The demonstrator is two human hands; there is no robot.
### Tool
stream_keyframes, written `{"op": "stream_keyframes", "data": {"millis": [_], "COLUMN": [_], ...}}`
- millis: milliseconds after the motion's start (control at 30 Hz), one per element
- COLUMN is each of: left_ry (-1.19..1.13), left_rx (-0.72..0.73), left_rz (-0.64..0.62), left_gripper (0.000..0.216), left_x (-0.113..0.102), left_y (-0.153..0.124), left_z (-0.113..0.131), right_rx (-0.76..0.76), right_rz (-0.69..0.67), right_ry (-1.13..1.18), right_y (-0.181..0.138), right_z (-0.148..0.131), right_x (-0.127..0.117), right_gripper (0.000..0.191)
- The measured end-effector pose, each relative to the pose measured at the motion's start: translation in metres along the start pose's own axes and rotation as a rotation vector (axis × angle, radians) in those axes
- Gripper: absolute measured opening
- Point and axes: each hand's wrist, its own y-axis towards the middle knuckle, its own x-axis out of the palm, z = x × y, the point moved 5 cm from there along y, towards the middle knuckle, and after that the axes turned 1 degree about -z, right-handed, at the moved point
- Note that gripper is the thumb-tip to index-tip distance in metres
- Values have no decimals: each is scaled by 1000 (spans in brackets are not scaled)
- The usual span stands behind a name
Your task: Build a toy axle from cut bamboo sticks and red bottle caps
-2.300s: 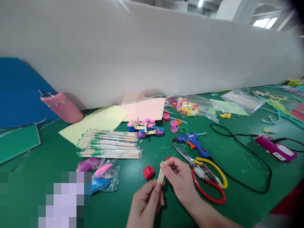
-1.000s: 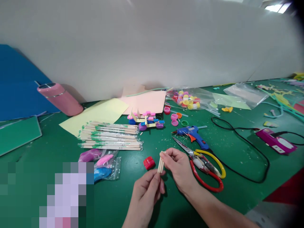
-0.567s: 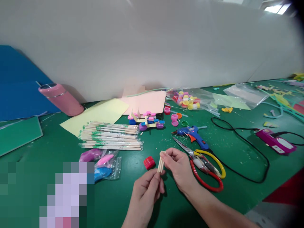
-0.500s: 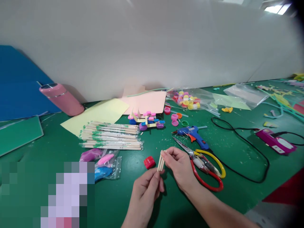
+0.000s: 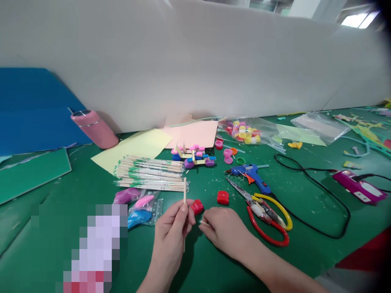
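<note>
My left hand pinches one short wooden stick and holds it upright over the green table. My right hand rests low on the table, its fingers closed on other short stick pieces; only a tip shows. A red bottle cap lies between the two hands. A second red cap sits just beyond my right hand.
Red-and-yellow scissors and a blue glue gun lie right of my hands. A bundle of wrapped sticks, a small cap-wheeled model, bagged caps, a pink bottle and a black cord surround them.
The hands have separated: my left hand moved left holding one stick upright, and my right hand dropped to the table with the rest. The second red cap is now uncovered.
</note>
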Motion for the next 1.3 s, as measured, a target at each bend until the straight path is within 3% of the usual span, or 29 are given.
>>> {"op": "stream_keyframes", "data": {"millis": [200,333,433,600,700,867,1100,1167,1300], "left_ry": [49,155,283,408,491,541,438,419,399], "left_rx": [7,65,118,171,243,277,186,175,150], "left_rz": [-29,-56,-128,-164,-163,-203,-244,-269,-331], "left_gripper": [22,22,22,18,17,18,18,19,19], "left_x": [1,4,10,14,13,12,11,12,13], "left_y": [-2,-3,-6,-8,-8,-9,-6,-5,-5], "left_z": [-3,1,7,12,15,15,9,8,7], "right_rx": [64,234,262,280,368,479,222,221,253], "right_rz": [35,252,361,249,208,162,189,194,172], "right_ry": [77,88,-46,-131,-157,-82,337,422,457], "right_y": [-19,-53,-80,-94,-89,-87,-83,-78,-70], "right_z": [9,57,93,119,121,122,89,78,65], "right_x": [-23,-49,-58,-49,-49,-55,-63,-63,-65], "right_gripper": [11,17,22,41,45,35,40,40,60]}}
